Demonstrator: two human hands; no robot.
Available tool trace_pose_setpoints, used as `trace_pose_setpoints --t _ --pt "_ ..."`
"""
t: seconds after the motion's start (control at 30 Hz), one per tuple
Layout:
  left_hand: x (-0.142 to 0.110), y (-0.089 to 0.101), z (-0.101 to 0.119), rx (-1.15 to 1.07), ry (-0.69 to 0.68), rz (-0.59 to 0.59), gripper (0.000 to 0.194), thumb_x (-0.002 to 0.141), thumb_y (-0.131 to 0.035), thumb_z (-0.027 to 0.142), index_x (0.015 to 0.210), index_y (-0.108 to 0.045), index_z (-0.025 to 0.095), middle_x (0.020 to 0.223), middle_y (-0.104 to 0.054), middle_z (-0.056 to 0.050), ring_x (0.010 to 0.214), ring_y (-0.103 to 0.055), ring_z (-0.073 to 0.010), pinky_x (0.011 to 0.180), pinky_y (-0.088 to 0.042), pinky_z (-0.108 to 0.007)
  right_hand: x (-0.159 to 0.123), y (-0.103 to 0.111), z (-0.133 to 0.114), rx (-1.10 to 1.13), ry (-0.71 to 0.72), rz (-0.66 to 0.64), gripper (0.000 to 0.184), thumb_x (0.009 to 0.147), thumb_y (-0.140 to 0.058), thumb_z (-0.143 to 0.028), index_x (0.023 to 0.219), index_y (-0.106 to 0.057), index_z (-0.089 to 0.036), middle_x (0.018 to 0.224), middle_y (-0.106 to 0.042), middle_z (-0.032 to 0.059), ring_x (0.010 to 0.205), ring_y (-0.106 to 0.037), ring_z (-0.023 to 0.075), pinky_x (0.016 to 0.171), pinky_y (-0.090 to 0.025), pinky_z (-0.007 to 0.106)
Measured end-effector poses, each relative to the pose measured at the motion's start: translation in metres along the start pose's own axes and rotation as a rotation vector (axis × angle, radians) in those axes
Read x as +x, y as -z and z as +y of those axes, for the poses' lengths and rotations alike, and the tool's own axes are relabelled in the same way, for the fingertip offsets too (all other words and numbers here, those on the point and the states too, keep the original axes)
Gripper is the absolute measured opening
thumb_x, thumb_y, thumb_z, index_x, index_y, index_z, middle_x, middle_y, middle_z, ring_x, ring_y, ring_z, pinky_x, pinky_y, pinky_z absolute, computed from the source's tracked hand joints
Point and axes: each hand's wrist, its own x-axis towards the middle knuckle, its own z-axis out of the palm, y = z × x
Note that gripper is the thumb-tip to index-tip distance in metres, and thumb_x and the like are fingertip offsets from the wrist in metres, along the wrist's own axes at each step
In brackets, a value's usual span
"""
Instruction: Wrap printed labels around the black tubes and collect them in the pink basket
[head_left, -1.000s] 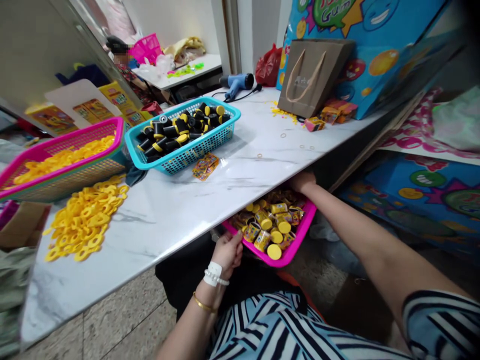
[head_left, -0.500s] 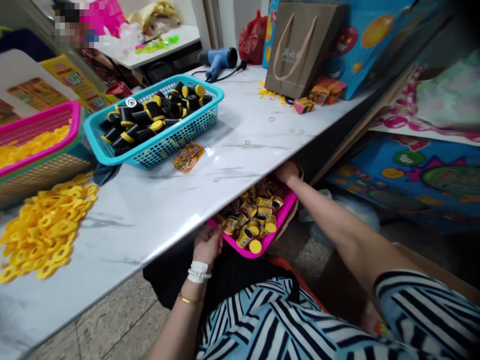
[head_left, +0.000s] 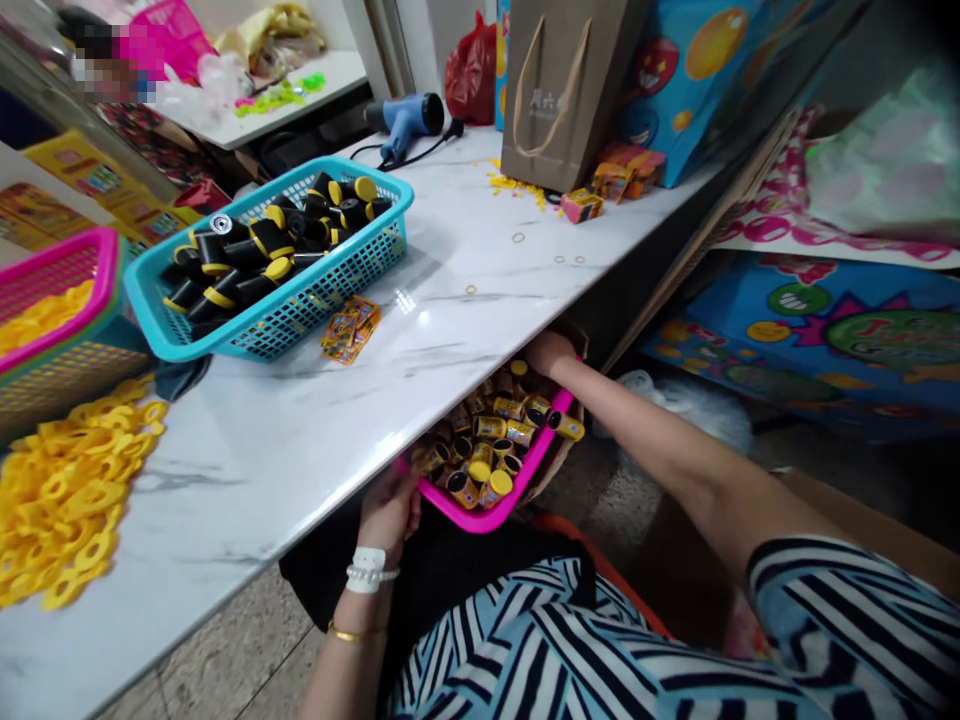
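A pink basket full of small yellow printed tubs sits partly under the front edge of the table. At its near left corner, the fingers of my left hand are closed on the rim. My right hand reaches over the basket's far right end; the tabletop and the hand itself hide its fingers, so I cannot tell its grip. One tub lies across the right rim. Below that rim shows a brown cardboard edge.
On the marble-patterned table stand a turquoise basket of black-and-yellow cylinders, a pile of yellow rings, printed packets, a blue heat gun and a paper bag. Blue cartons stand at right. A person is behind.
The camera view has shifted, so the table's things sit further left. Tubs in the pink basket have moved about, and one now lies over its right rim. My left hand stays at the rim.
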Motion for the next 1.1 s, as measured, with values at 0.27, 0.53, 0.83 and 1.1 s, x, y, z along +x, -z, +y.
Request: trace_pose_setpoints --t 0.27,0.53,0.83,1.1 --pt "0.017 0.003 -0.006 -0.020 0.069 -0.058 0.048 0.063 -0.076 0.058 0.062 -0.049 0.019 0.046 -0.047 0.006 0.035 -0.040 -0.0075 0.032 -0.022 -0.018 -0.109 -0.008 0.041 0.262 0.106 0.495 0.040 0.097 -0.050 -0.044 0.112 -0.072 -0.014 0.127 -0.066 0.0170 0.121 -0.060 0.0280 0.105 -0.047 0.044" --pt "0.030 -0.004 0.009 0.673 0.039 0.011 0.054 0.085 -0.050 0.064 0.052 -0.047 0.021 0.037 -0.045 0.002 0.032 -0.042 -0.0126 0.038 -0.029 -0.023 -0.162 -0.034 0.019 0.290 0.225 0.737 0.043 0.098 -0.049 -0.029 0.057 -0.061 -0.022 0.062 -0.066 0.0025 0.074 -0.065 0.0189 0.093 -0.046 0.041" --pt "0.020 -0.006 0.014 1.174 -0.147 -0.018 0.039 0.088 -0.051 0.047 0.062 -0.061 0.019 0.060 -0.066 -0.008 0.064 -0.066 -0.0233 0.058 -0.038 -0.027 -0.160 -0.049 -0.010 0.213 0.471 0.625 0.047 0.096 -0.052 -0.036 0.051 -0.052 -0.021 0.052 -0.053 0.0004 0.056 -0.049 0.0138 0.067 -0.039 0.030" --pt "0.065 -0.017 0.031 0.994 -0.633 0.238 0.048 0.083 -0.058 0.053 0.112 -0.070 0.017 0.117 -0.070 -0.017 0.124 -0.056 -0.0405 0.105 -0.041 -0.049 -0.098 0.001 0.009 0.116 0.351 0.477 0.056 0.103 -0.033 -0.044 0.070 -0.070 -0.017 0.070 -0.068 0.0105 0.071 -0.062 0.0206 0.077 -0.043 0.034"
